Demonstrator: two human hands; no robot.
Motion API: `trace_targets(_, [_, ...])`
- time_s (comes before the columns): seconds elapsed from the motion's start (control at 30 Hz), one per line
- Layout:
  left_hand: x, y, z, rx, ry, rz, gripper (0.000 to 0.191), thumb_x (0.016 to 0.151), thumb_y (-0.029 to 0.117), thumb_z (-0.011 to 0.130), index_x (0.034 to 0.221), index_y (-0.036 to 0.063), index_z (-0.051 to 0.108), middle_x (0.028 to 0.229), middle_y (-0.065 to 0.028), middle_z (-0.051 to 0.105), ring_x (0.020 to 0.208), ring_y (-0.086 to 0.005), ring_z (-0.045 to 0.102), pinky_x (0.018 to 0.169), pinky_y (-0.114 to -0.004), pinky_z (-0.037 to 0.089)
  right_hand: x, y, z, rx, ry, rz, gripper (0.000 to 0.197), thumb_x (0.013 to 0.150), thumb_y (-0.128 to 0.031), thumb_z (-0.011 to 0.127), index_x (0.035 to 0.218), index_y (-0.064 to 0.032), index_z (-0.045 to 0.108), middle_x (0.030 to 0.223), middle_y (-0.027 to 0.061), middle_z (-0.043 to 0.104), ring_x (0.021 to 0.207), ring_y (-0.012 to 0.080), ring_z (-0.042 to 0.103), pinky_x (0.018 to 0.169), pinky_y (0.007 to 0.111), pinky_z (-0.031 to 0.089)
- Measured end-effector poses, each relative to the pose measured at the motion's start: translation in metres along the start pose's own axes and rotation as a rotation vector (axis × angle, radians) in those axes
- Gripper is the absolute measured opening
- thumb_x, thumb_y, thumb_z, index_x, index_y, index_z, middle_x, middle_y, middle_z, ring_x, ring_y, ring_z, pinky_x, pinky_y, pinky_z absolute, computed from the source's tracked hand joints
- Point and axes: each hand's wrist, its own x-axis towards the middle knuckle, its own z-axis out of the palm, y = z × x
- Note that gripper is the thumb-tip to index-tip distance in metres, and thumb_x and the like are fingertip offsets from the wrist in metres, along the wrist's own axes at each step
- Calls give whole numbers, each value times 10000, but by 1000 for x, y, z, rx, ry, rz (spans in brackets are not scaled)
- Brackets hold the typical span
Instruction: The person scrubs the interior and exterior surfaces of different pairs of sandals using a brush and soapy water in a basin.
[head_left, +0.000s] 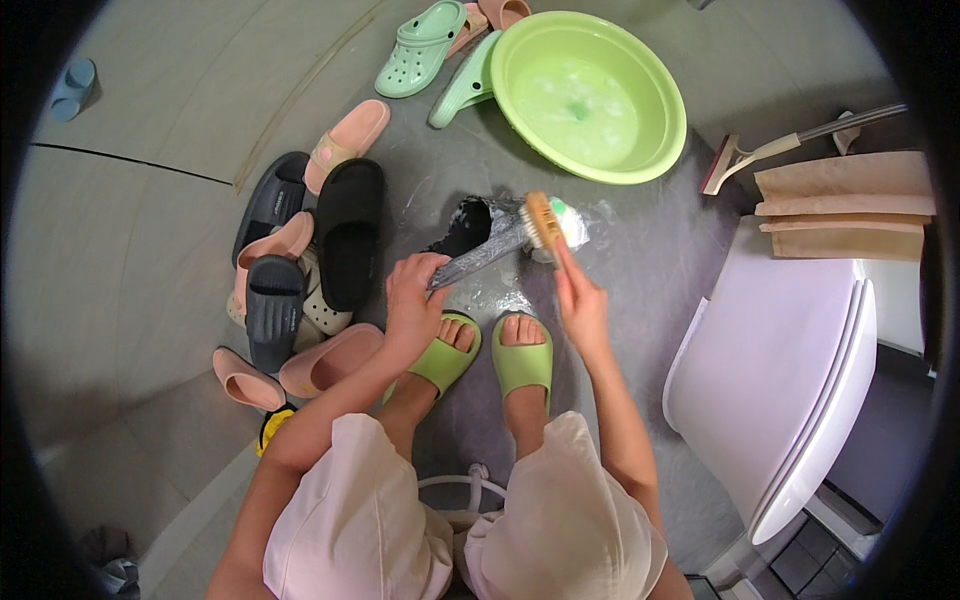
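My left hand (417, 294) grips one end of a wet black slide slipper (480, 256), which is tipped on its side with whitish suds along its sole. In my right hand (581, 301) is a wooden scrubbing brush (544, 219), its white bristles facing left, close to the slipper's far end. Whether the bristles touch it I cannot tell. Partly hidden behind the brush is a white thing with a green patch (572, 227); its kind is unclear. Wet foam shines on the grey floor (499, 296) below the slipper.
A green basin (517, 146) of sudsy water stands ahead. To the left lie a black slide (349, 236), a dark slide (274, 307), pink slippers (330, 360) and, farther up, a mint clog (421, 52). A white toilet (772, 360) and a squeegee (739, 161) are on the right.
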Motion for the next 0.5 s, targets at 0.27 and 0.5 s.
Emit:
trace_targets(0.27, [4, -1, 0, -159, 4, -105, 377, 782, 60, 704, 1148, 44, 615, 1045, -137, 634, 989, -331, 577, 871, -392, 448, -10, -15, 10, 54, -68, -145, 516, 939, -121, 597, 1436, -214, 496, 869, 228, 676, 731, 379, 672, 667, 419, 532])
trace_targets(0.5, [5, -1, 5, -282, 39, -171, 405, 844, 112, 701, 1211, -10, 581, 1029, -178, 647, 932, -308, 627, 833, -374, 495, -20, -35, 23, 98, -53, -15, 540, 923, -124, 615, 1439, -228, 494, 867, 193, 677, 682, 364, 661, 656, 418, 550])
